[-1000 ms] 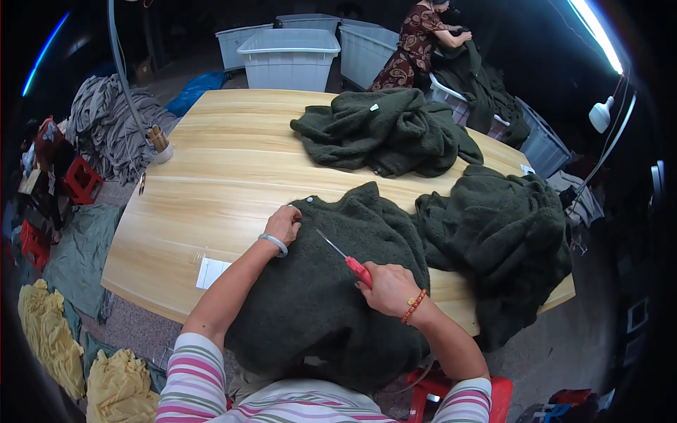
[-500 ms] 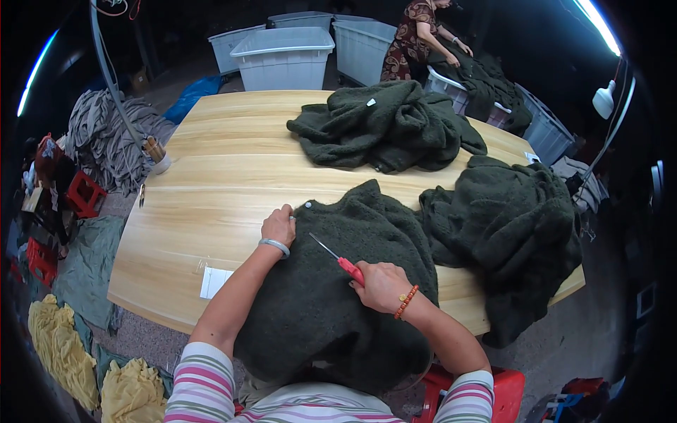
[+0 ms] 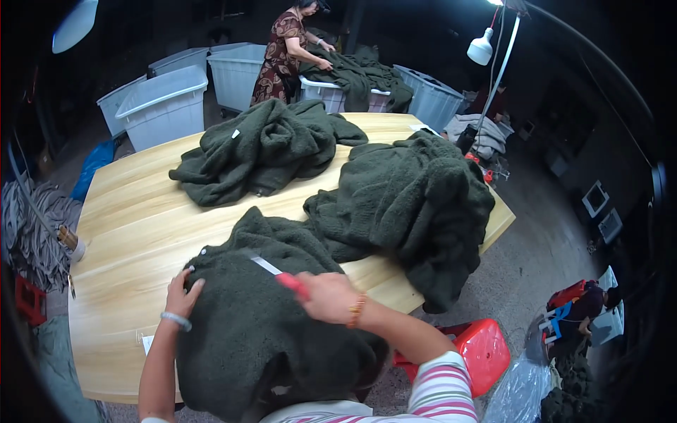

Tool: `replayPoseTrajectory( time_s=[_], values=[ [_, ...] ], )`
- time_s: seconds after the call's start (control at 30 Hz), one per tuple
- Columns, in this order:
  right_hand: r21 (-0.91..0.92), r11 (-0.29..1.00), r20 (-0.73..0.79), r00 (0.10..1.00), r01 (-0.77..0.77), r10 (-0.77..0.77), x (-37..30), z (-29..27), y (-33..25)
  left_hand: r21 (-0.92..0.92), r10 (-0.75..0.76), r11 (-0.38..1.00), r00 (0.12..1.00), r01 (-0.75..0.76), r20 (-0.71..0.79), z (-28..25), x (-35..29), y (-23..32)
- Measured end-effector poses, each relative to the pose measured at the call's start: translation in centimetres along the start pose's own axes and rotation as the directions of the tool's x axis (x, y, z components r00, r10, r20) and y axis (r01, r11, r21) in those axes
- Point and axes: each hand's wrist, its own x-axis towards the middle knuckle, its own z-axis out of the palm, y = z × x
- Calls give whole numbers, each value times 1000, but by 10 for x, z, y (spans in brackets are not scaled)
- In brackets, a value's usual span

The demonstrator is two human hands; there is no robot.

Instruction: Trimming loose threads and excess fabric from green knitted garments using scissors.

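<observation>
A dark green fleecy garment [image 3: 261, 310] covers the near edge of the table and hangs toward my lap. My left hand [image 3: 182, 297] is at its left edge, with thumb and forefinger curled round the cloth beside small pale buttons [image 3: 203, 252]. In my right hand [image 3: 330, 299] is a red-handled tool [image 3: 290, 283] with a narrow metal blade, held over the garment and pointing up and left. Its exact kind is blurred. Two more dark green garment heaps lie on the table, one at the back [image 3: 261, 151] and one at the right [image 3: 416, 197].
The pale wooden table [image 3: 113, 282] carries a white paper [image 3: 147, 343] at its near left. A red stool [image 3: 485, 356] stands at my right. Beyond are grey bins [image 3: 166, 106] and a person [image 3: 282, 56] handling dark green cloth. Another person [image 3: 589, 310] is at the far right.
My view has swung to the right, so the table and heaps sit further left. My right hand keeps the red-handled tool over the garment; my left hand stays at its edge.
</observation>
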Motion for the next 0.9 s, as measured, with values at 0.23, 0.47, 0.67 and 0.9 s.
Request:
replayPoseTrajectory(
  time_s=[0.23, 0.47, 0.67, 0.9],
  values=[
    [-256, 859, 47, 882, -443, 469, -114, -6, 100, 64, -158, 987, 898, 144, 411, -27, -85, 101],
    [5, 997, 312, 947, -79, 73, -96, 54, 61, -277, -4, 949, 883, 151, 468, 55, -92, 135],
    [102, 935, 429, 833, 340, -350, -79, 68, 86, -605, 184, 777, 857, 173, 481, 44, -101, 205],
    [247, 921, 25, 948, 302, -317, -49, 7, 98, -578, 453, 791, 827, -201, 332, 0, -32, 330]
  ],
)
